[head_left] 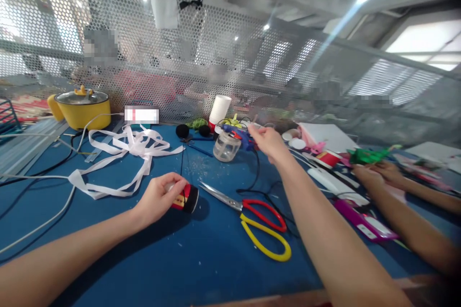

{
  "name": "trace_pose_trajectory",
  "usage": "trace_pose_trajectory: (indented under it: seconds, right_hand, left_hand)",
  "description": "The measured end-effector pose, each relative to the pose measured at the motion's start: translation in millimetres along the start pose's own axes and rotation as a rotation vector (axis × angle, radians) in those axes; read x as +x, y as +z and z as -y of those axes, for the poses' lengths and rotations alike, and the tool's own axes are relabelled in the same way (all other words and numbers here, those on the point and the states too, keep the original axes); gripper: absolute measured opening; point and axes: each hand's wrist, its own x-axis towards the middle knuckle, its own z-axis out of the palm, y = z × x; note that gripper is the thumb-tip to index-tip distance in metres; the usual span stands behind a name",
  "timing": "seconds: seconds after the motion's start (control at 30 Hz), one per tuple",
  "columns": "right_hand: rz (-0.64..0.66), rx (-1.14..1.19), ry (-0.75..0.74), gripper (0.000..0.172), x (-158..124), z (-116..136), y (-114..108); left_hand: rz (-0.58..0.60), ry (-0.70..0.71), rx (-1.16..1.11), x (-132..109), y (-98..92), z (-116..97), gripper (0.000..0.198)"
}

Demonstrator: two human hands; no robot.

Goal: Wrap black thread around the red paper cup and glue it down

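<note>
One red-and-black cylinder (186, 198) is grasped by left hand (160, 197) above tabletop (201, 259), left of scissors (240, 207); whether blue glue gun (245, 141) by jar (226, 148) is gripped by right hand (268, 141) cannot be told.

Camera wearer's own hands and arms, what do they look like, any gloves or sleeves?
The left hand and right hand are bare, with no gloves. No sleeves show on the left forearm or right forearm, and I can make out no watch or bracelet.

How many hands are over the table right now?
4: the wearer's left hand, holding a red-and-black cylinder; right hand, at the blue glue gun; a co-worker's two hands, at the green bundle.
</note>
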Motion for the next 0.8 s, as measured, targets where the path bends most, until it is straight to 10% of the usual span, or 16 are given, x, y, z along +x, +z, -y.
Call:
trace_pose_trajectory:
  seconds: [0.27, 0.6, 0.8]
  right_hand:
    - [0.134, 0.259, 0.485, 0.032, 7.2, -12.1, 20.4]
    - [-0.081, 0.560, 0.359, 0.011, -1.7, -1.6, 24.4]
    - [0.061, 0.639, 0.284, 0.006, -52.5, 27.0, 11.0]
  left_hand:
    - [0.004, 0.072, 0.113, -2.8, 0.0, -3.1, 0.025]
    - [0.013, 0.159, 0.174, -1.2, -2.6, -0.3, 0.022]
    - [-0.062, 0.131, 0.188, 6.3, -9.8, -3.6, 0.014]
